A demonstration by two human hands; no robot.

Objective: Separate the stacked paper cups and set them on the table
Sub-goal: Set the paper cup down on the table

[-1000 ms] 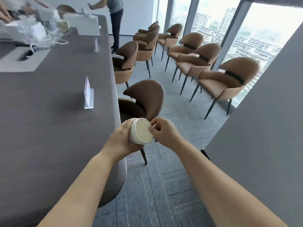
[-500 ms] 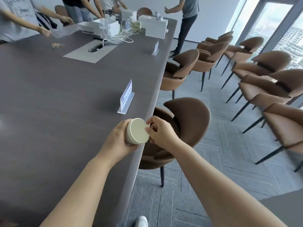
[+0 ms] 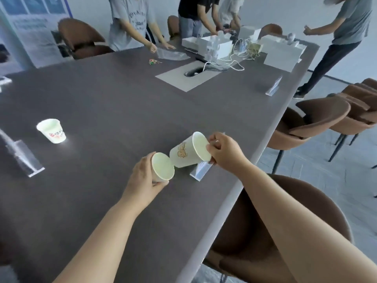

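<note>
We hold two paper cups over the table (image 3: 102,103), near its right edge. Our left hand (image 3: 143,176) wraps around one cup (image 3: 162,166), fingers closed around its wall, with the open mouth tipped toward us. Our right hand (image 3: 223,153) pinches the rim of the other cup (image 3: 188,151), thumb and fingers clamped on the lip, so that cup lies tilted with its base pointing at the left-hand cup. The base of the right cup sits just beside the mouth of the left one; from here we cannot tell whether the two are touching or fully apart, and the left cup may hide more cups nested inside it. A third cup (image 3: 52,130) stands upright on the table well off to the left, so we judge one cup is already set down.

Neither held cup is upright, and both must be turned before they land. The risk lies mainly with the right cup: a pinch on a thin paper lip can crush or slip, and the cup could drop onto the small sign holder (image 3: 201,170) just below it or roll off the nearby table edge toward the chair (image 3: 285,231). Setting it down on a tilt would tip it over. A tight squeeze from the left hand could dent its cup.
</note>
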